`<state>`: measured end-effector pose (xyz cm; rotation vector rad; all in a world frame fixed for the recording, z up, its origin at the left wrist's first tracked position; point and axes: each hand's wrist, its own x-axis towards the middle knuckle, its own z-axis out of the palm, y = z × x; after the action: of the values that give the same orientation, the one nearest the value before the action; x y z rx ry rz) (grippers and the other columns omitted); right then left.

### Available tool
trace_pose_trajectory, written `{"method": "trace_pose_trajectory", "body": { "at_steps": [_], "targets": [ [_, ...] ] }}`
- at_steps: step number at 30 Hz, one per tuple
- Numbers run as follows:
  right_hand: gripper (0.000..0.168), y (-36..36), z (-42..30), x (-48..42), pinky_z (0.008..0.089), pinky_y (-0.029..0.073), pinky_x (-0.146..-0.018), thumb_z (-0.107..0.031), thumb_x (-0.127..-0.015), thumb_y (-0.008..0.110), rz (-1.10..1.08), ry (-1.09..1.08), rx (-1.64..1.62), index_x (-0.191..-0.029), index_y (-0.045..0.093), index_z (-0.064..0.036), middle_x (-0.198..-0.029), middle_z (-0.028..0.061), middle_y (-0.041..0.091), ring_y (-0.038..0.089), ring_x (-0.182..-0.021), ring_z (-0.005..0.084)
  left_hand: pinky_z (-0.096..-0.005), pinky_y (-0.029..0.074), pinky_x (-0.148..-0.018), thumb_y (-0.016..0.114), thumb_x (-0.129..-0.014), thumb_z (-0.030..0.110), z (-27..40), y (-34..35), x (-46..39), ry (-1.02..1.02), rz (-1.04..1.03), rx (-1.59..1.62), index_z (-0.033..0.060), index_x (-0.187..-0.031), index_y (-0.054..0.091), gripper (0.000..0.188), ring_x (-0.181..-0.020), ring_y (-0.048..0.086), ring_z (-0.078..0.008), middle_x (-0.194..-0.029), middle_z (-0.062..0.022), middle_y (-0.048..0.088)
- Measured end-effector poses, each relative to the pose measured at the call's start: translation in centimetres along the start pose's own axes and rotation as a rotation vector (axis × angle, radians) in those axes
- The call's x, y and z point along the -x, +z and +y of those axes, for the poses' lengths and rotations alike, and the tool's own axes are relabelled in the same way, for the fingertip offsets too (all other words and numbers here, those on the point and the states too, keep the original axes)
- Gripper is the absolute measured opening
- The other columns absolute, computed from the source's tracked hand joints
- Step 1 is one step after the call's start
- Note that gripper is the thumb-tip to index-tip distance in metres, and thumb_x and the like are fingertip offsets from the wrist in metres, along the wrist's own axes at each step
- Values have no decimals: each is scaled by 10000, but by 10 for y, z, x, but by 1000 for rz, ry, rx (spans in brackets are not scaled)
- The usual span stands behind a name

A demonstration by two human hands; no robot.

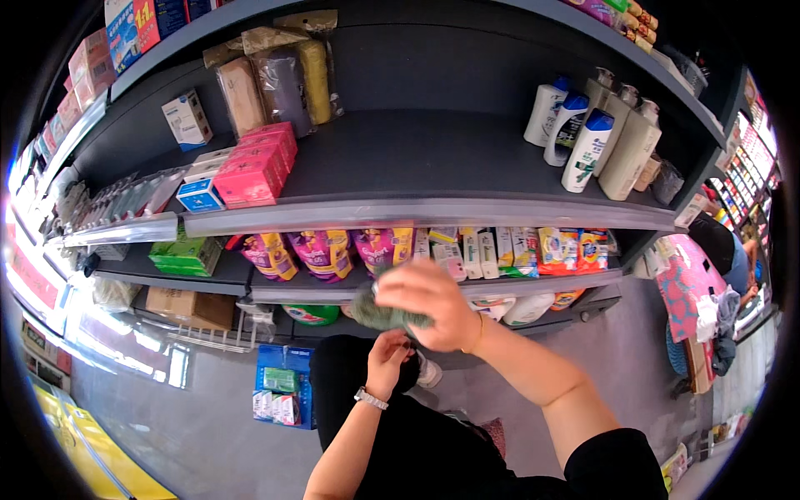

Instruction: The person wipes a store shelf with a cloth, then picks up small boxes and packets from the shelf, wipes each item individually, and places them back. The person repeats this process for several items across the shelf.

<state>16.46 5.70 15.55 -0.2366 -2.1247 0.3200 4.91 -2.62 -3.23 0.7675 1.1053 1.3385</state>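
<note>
A dark green cloth-like bundle (375, 309), blurred, is held in my right hand (431, 303) in front of the lower shelf's edge. My left hand (389, 359) is just below it, near my knee, with its fingers bent; whether it holds anything is hidden. Behind the right hand stand purple and yellow pouches (381, 247) and several upright packets (487, 253). The grey shelf above (400, 156) bears pink boxes (256, 169) on its left part and shampoo bottles (587, 150) at its right end.
A blue tray or sheet with small packs (269, 356) lies on the floor at left. A wire rack (219, 337) and a cardboard box (187, 306) are near it. The shelf's front rail (437, 212) crosses above my hands. At far right is another person (725, 250) beside a pink-covered table (681, 275).
</note>
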Motion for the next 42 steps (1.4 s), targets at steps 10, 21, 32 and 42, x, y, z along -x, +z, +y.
{"method": "trace_pose_trajectory", "body": {
  "at_steps": [10,21,32,42],
  "targets": [
    [292,-41,94,170,325,480,-742,-251,-820,606,89,1119,97,-918,658,18,-837,171,670,639,-779,229,-257,487,-731,561,-786,-48,-34,0,2,-42,-48,-190,-10,-1071,582,288,-793,595,-131,-952,-80,613],
    [585,-62,146,192,432,472,-816,-505,-794,574,-12,1388,657,-929,641,61,-941,282,628,600,-936,405,-245,491,-695,590,-776,-2,-47,-3,-2,19,-44,-266,25,-1040,619,267,-762,599,-114,-884,-50,632],
    [845,-33,196,224,376,494,-705,-437,-638,788,644,1724,-378,-1142,493,173,-1081,199,595,616,-855,238,-266,500,-703,595,-794,10,-41,-4,1,28,-39,-301,31,-1051,619,259,-757,611,-132,-899,-59,641],
    [705,-25,221,237,389,507,-686,-350,-650,799,829,1641,-455,-1105,543,125,-1023,172,614,625,-821,243,-258,494,-683,596,-794,-2,-38,3,2,86,-46,-346,23,-1031,619,239,-733,590,-116,-853,-45,629]
  ]
}}
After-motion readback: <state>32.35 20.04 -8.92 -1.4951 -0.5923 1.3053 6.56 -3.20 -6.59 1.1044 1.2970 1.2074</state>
